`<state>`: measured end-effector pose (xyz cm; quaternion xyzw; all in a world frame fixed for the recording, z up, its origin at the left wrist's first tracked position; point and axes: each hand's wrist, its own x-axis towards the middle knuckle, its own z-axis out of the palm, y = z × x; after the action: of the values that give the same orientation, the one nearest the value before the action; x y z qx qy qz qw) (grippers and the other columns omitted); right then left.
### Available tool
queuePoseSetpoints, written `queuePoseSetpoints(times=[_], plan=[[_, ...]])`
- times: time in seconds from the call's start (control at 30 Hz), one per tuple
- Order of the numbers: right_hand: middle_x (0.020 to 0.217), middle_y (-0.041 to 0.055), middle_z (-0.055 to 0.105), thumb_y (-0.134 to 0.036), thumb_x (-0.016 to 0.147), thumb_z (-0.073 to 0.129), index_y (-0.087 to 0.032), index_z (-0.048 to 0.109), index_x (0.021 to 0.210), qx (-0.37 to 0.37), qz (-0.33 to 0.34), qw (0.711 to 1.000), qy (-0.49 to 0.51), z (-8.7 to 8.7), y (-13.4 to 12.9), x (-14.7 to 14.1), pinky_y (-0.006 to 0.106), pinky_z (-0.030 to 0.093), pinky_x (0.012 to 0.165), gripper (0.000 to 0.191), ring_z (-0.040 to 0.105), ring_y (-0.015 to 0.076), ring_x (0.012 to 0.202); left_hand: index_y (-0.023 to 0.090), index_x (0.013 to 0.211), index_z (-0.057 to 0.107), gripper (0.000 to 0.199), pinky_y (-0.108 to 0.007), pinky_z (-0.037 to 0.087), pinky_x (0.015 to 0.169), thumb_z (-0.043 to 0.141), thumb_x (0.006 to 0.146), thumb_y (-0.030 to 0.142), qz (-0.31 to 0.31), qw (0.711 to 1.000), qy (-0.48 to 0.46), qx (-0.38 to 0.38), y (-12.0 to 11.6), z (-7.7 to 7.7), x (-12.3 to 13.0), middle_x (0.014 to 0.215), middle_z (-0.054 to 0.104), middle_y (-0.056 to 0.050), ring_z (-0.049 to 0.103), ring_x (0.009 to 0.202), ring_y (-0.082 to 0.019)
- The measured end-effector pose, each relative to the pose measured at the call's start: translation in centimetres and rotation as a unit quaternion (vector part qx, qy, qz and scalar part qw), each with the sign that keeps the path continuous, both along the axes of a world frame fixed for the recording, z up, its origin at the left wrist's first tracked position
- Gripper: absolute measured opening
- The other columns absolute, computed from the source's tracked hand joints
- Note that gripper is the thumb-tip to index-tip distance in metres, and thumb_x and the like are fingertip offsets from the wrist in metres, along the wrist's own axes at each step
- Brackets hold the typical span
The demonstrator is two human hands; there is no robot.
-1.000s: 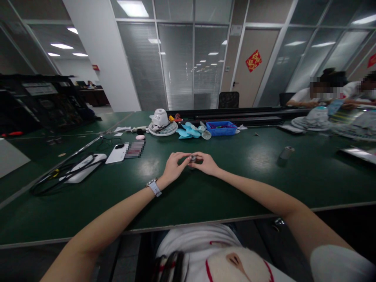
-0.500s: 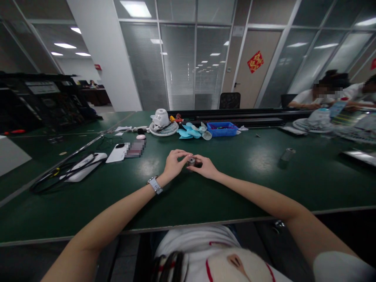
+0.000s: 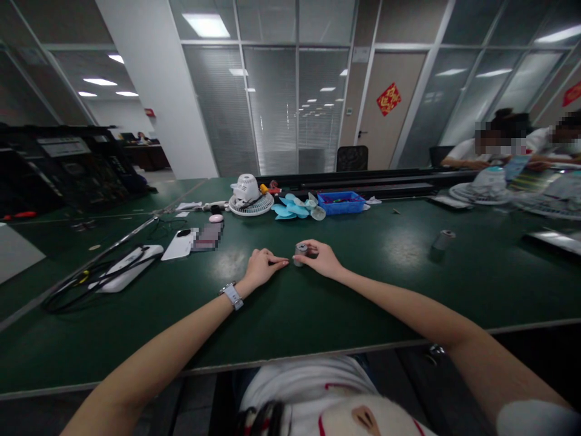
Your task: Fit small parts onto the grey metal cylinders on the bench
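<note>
My right hand grips a small grey metal cylinder between thumb and fingers, upright at the middle of the green table. A round detail shows on the cylinder's top. Just left of it, apart from the cylinder, my left hand rests low over the tabletop. Its thumb and index fingertips are pressed together; anything between them is too small to make out. A second, similar metal cylinder stands farther right on the table.
Toward the back are a white fan part, light-blue fan blades and a blue tray. A white phone and a white device with black cable lie left. People sit at the far right.
My left hand has come off the cylinder and moved left and down. My right hand still holds the cylinder, which now shows more fully.
</note>
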<state>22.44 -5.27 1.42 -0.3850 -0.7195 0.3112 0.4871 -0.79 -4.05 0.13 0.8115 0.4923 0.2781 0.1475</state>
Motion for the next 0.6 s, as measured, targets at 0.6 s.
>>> queuePoseSetpoints(times=[0.6], plan=[[0.112, 0.0178, 0.066, -0.046, 0.075, 0.075, -0.019, 0.057, 0.109, -0.108, -0.631, 0.763, -0.093, -0.6, 6.4, 24.0, 0.050, 0.045, 0.091, 0.047, 0.062, 0.0351, 0.106, 0.024, 0.109, 0.076, 0.037, -0.037, 0.044, 0.083, 0.046, 0.096, 0.041, 0.082, 0.993, -0.084, 0.024, -0.7, 0.9, 0.5, 0.097, 0.074, -0.006, 0.061, 0.088, -0.023]])
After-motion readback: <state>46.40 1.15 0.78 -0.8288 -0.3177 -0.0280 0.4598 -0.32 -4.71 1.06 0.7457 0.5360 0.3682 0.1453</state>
